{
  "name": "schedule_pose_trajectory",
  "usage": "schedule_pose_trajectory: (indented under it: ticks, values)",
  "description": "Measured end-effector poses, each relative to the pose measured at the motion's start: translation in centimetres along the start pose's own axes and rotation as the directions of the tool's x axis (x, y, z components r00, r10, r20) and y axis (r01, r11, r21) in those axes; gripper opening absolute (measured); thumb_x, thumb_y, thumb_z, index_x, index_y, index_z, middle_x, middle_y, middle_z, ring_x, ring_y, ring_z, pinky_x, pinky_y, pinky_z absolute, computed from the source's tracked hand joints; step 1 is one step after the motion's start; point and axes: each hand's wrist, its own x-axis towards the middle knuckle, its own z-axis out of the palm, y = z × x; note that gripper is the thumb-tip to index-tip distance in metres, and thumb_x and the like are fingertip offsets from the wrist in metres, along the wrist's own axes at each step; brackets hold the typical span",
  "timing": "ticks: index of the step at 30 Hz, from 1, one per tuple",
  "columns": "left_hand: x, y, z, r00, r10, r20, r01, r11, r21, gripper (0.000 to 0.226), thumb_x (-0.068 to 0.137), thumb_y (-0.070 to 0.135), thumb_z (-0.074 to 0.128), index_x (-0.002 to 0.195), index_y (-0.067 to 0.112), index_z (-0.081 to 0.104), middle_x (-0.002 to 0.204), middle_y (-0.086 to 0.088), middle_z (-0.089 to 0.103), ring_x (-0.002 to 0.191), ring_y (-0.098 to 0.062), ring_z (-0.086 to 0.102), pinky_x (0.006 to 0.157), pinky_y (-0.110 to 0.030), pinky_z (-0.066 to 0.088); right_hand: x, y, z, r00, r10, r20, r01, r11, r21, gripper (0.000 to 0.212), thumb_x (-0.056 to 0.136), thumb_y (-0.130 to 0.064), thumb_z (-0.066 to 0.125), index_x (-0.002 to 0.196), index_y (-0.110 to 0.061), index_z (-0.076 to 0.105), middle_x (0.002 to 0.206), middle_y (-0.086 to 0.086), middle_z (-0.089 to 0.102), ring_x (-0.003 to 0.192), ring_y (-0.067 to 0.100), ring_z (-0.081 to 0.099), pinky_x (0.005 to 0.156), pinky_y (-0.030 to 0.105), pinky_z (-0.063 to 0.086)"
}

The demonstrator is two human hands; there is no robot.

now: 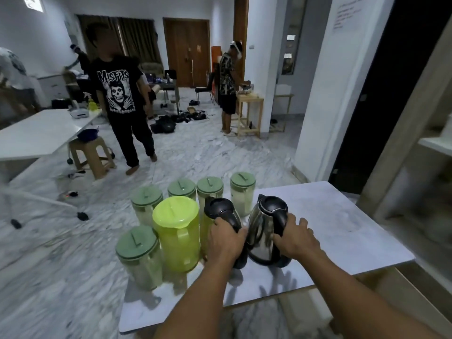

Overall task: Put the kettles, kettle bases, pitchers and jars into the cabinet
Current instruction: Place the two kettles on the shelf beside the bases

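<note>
A person in black (119, 94) stands on marble floor (195, 148) — beige stool (91, 154) beside white table (36, 135).

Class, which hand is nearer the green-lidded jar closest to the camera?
Left. The left hand grips a kettle just past the lime pitcher from the jar; the right hand holds the other kettle, farther right.

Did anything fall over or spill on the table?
No, nothing stands out. The jars, the pitcher, the left kettle and the right kettle stand upright, lids on; the table shows no spill. The left hand and right hand each grip a kettle handle.
</note>
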Motion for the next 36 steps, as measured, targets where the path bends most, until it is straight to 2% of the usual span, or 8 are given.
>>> schedule_pose_trajectory:
  ticks: [4, 8, 12, 15, 20, 27, 31, 36]
  values:
    - [1.9, 0.0, 2.7, 0.978, -0.196, 0.075, 0.207, 0.961, -0.185, 0.067, 0.072, 0.062, 0.068, 0.114, 0.01, 0.067, 0.111, -0.012, 0.07, 0.102, -0.035, 0.066, 0.085, -0.039, 0.054, 2.9, 0.9, 1.4, 0.996, 0.089, 0.019, -0.091, 0.988, 0.121, 0.066, 0.087, -0.045, 0.062, 0.135, -0.01, 0.032, 0.133, 0.016, 0.042, 0.119, 0.039, 0.049, 0.091, 0.044, 0.044]
    - [4.0, -0.3, 4.6, 0.941, -0.327, 0.089, 0.339, 0.896, -0.287, 0.056, 0.081, 0.049, 0.069, 0.116, 0.006, 0.067, 0.113, -0.015, 0.069, 0.105, -0.034, 0.064, 0.084, -0.034, 0.049, 5.8, 1.6, 3.4, 0.982, 0.168, 0.081, -0.185, 0.933, 0.31, 0.048, 0.085, -0.04, 0.065, 0.118, -0.01, 0.048, 0.105, 0.012, 0.06, 0.095, 0.034, 0.06, 0.079, 0.039, 0.051]
    - [4.5, -0.4, 6.1, 0.931, -0.35, 0.105, 0.362, 0.845, -0.393, 0.042, 0.084, 0.032, 0.067, 0.111, 0.0, 0.065, 0.09, -0.011, 0.064, 0.083, -0.03, 0.059, 0.076, -0.032, 0.046, 7.3, 1.7, 5.0, 0.967, 0.253, 0.037, -0.238, 0.835, 0.497, 0.04, 0.083, -0.035, 0.071, 0.112, -0.009, 0.06, 0.102, 0.014, 0.067, 0.092, 0.036, 0.062, 0.074, 0.035, 0.047]
    - [4.3, -0.4, 6.0, 0.933, -0.35, 0.079, 0.352, 0.849, -0.394, 0.035, 0.084, 0.027, 0.064, 0.103, -0.002, 0.067, 0.084, -0.011, 0.067, 0.076, -0.03, 0.06, 0.072, -0.032, 0.046, 7.2, 1.4, 5.4, 0.962, 0.27, 0.031, -0.238, 0.779, 0.581, 0.037, 0.084, -0.032, 0.072, 0.11, -0.008, 0.061, 0.104, 0.016, 0.067, 0.099, 0.037, 0.062, 0.076, 0.035, 0.047]
    - [3.1, 0.6, 3.8, 0.978, -0.199, 0.057, 0.202, 0.86, -0.468, 0.028, 0.081, 0.023, 0.06, 0.081, -0.001, 0.072, 0.063, -0.007, 0.067, 0.052, -0.023, 0.055, 0.051, -0.026, 0.038, 5.1, 1.5, 3.9, 0.943, 0.325, -0.071, -0.195, 0.711, 0.675, 0.03, 0.084, -0.029, 0.07, 0.103, -0.008, 0.061, 0.103, 0.016, 0.067, 0.097, 0.037, 0.062, 0.082, 0.038, 0.05]
    - [-2.1, 7.6, 0.7, 0.992, 0.099, 0.077, -0.044, 0.851, -0.523, 0.025, 0.074, 0.03, 0.061, 0.075, 0.006, 0.07, 0.069, -0.011, 0.069, 0.062, -0.028, 0.058, 0.058, -0.029, 0.043, -1.5, 3.8, -5.8, 0.838, 0.468, -0.28, -0.075, 0.608, 0.791, 0.019, 0.07, -0.03, 0.07, 0.083, -0.016, 0.069, 0.083, 0.009, 0.072, 0.083, 0.033, 0.066, 0.079, 0.04, 0.056]
    - [-6.5, 15.0, -0.1, 0.946, 0.305, 0.114, -0.195, 0.812, -0.55, 0.016, 0.073, 0.027, 0.065, 0.071, 0.011, 0.066, 0.066, -0.003, 0.064, 0.065, -0.025, 0.06, 0.061, -0.029, 0.045, -5.7, 7.1, -12.8, 0.72, 0.557, -0.414, 0.01, 0.589, 0.808, 0.019, 0.059, -0.03, 0.066, 0.068, -0.013, 0.069, 0.069, 0.005, 0.073, 0.072, 0.031, 0.07, 0.07, 0.037, 0.058]
    - [-14.0, 23.6, 2.0, 0.81, 0.556, 0.189, -0.331, 0.697, -0.636, 0.018, 0.075, 0.027, 0.063, 0.075, 0.011, 0.071, 0.067, -0.003, 0.066, 0.065, -0.021, 0.061, 0.064, -0.029, 0.049, -11.8, 14.4, -19.8, 0.508, 0.7, -0.503, 0.058, 0.555, 0.83, 0.033, 0.054, -0.034, 0.06, 0.075, -0.012, 0.075, 0.072, 0.006, 0.075, 0.073, 0.028, 0.071, 0.073, 0.036, 0.059]
